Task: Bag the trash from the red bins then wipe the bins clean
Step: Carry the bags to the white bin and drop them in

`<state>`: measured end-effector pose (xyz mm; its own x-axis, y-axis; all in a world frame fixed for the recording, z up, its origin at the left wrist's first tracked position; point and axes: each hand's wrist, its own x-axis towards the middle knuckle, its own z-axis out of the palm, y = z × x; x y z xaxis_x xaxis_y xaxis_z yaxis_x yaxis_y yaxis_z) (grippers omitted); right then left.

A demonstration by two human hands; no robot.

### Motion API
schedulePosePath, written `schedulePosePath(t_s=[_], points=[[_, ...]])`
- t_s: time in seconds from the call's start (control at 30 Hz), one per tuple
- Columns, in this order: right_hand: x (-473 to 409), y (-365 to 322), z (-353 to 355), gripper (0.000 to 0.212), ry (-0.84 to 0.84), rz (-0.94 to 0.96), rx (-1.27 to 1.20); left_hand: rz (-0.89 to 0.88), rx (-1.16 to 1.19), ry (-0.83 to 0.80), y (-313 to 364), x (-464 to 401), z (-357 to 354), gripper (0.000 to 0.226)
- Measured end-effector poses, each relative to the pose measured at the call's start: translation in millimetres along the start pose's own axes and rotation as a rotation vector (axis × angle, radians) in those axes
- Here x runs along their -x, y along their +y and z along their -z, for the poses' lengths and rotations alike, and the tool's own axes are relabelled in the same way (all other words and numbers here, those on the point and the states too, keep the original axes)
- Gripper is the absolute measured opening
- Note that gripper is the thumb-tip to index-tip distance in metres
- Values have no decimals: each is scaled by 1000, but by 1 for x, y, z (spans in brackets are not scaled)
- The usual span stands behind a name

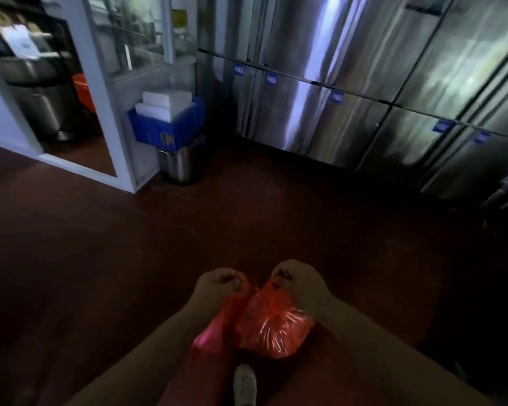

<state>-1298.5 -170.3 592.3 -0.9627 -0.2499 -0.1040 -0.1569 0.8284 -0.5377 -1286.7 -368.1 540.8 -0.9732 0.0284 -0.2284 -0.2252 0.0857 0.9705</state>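
Head view, looking forward and down. Dim light, image soft with blur.

Both hands low in the middle of the frame, held out in front of the body above a dark reddish-brown floor (247,218). Left hand (221,284) clenched round one gathered top corner of a red plastic bag (272,323). Right hand (298,281) clenched round the other corner. The two fists sit near each other, knuckles forward, with the bag's mouth drawn up between them. The bag hangs below the hands, bulging and full, its film creased and catching glints of light. Contents not readable through the plastic. A second fold or lobe of the red plastic hangs under the left wrist; possibly part of the same bag, too blurred to be sure.

A white perforated shoe (245,386) shows at the bottom edge, just below the bag.

Ahead: a small round steel pedal bin (180,165) stands on the floor at the corner of a white glazed partition (112,118). A blue crate (166,124) holding white folded stacks sits on top of it. Right of that, a long run of stainless steel refrigerator doors (349,92) with small blue labels. Through the doorway at left, a larger steel bin (46,112) with something orange-red beside it.
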Motion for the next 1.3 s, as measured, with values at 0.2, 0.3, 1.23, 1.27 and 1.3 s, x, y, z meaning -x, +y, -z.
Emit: schedulePosePath(t_s=[0.2, 0.3, 1.23, 1.27, 1.3], points=[[-172, -45, 12, 15, -174, 371, 71, -5, 24, 149, 53, -104, 41, 21], [-248, -80, 5, 15, -217, 509, 39, 49, 168, 243, 73, -142, 72, 19], [-871, -451, -241, 12, -343, 808, 122, 231, 389, 919, 69, -495, 667, 7], [-898, -467, -254, 12, -353, 812, 119, 238, 380, 946, 68, -508, 693, 7], [-926, -483, -266, 12, -367, 818, 126, 249, 373, 981, 68, -521, 719, 11]])
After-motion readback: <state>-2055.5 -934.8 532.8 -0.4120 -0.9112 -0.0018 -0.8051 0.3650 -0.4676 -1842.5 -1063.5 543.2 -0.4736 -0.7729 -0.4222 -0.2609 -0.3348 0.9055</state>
